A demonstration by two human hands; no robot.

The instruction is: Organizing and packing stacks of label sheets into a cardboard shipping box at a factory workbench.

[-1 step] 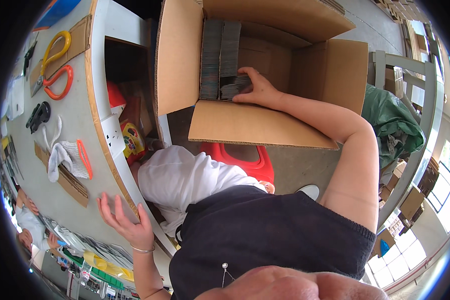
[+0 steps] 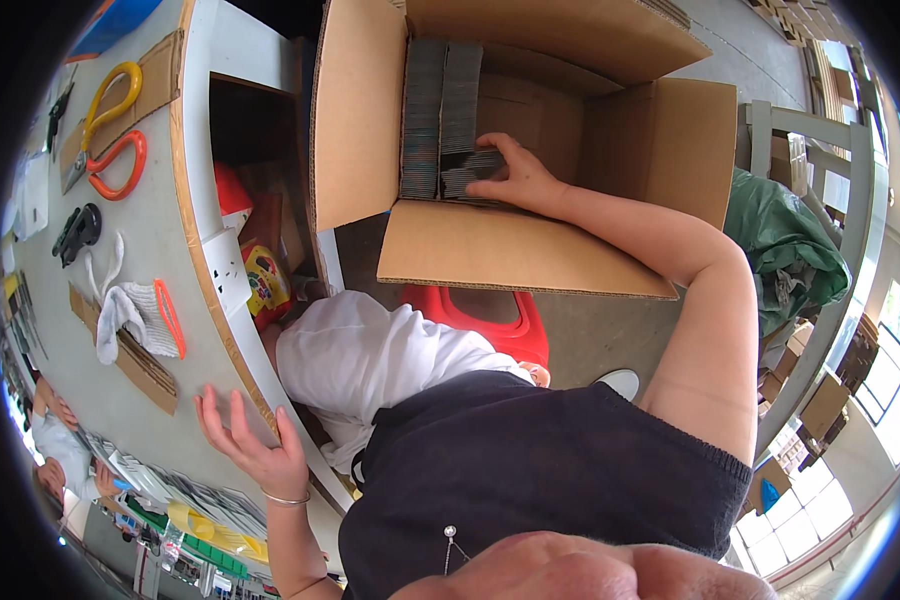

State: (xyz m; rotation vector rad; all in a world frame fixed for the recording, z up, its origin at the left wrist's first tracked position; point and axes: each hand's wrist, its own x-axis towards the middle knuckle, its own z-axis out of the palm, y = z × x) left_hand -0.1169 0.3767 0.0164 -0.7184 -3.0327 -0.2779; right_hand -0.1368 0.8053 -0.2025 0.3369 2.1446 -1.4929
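A large open cardboard box [image 2: 520, 245] stands in front of me with its flaps folded out. Tight rows of thin, flat dark-grey pieces [image 2: 423, 120] fill its left side. Inside the box, my right hand [image 2: 520, 180] grips a short stack of thin grey pieces [image 2: 460, 182] at the near end of the second row, thumb and fingers at its right side. The far side of that stack is hidden. My left hand [image 2: 255, 440] rests at the table edge, fingers spread and holding nothing.
On the grey table [image 2: 205, 340] at left lie scissors [image 2: 115, 130] with yellow and orange handles, a black tool [image 2: 77, 235], a white knit glove [image 2: 140, 318] and cardboard strips [image 2: 150, 378]. A red stool [image 2: 525, 330] is below the box. A green plastic bag [image 2: 780, 240] is by the right-hand rail.
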